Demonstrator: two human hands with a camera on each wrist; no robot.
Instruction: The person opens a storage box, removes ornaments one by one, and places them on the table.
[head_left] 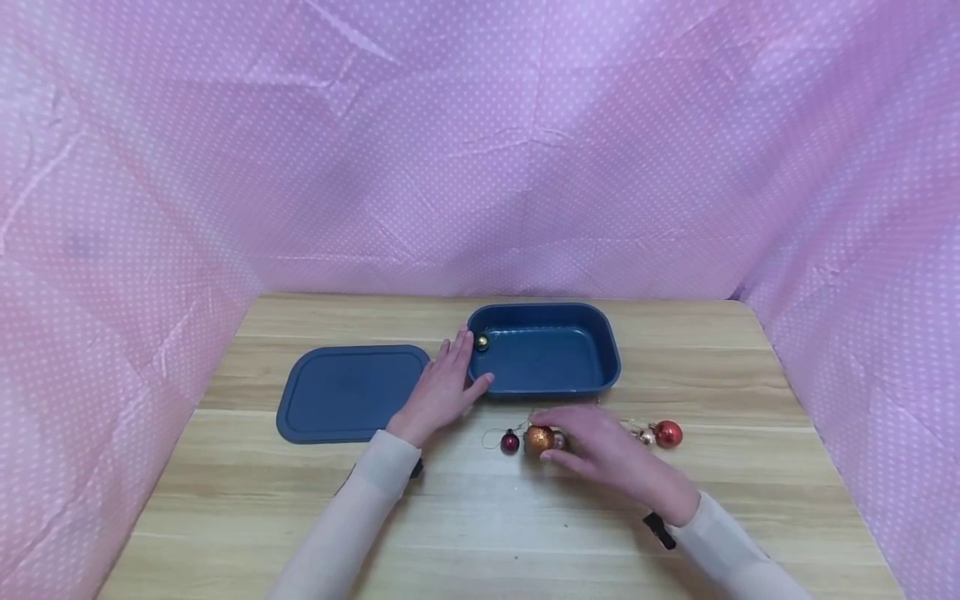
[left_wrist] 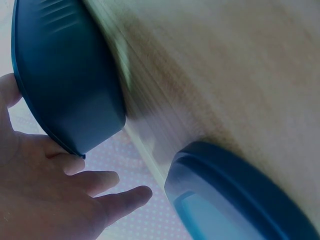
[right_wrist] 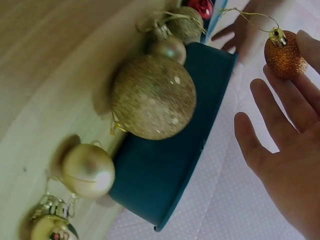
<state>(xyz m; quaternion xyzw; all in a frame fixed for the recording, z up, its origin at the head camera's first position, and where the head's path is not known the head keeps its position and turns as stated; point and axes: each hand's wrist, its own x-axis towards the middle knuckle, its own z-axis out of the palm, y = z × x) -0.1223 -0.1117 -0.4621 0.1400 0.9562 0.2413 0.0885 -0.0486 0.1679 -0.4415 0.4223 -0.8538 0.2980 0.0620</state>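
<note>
My left hand (head_left: 442, 387) rests against the left end of a blue rectangular box (head_left: 543, 392). Its fingers extend along the outer wall, with the thumb at the front rim. Inside the box, near its left wall, lies a small gold bauble (head_left: 482, 342). In front of the box my right hand (head_left: 600, 446) pinches an orange glitter bauble (head_left: 540, 439) between thumb and fingers. The right wrist view shows this orange bauble (right_wrist: 285, 55) off the table, its gold loop hanging free. A dark red bauble (head_left: 510, 442) lies just left of it.
A flat blue lid (head_left: 352, 392) lies left of the box. A red bauble (head_left: 668, 433) is right of my right hand. In the right wrist view, a glittery gold bauble (right_wrist: 154, 97) and a smooth gold bauble (right_wrist: 89, 171) lie on the table. Polka-dot cloth (head_left: 495, 167) hangs behind.
</note>
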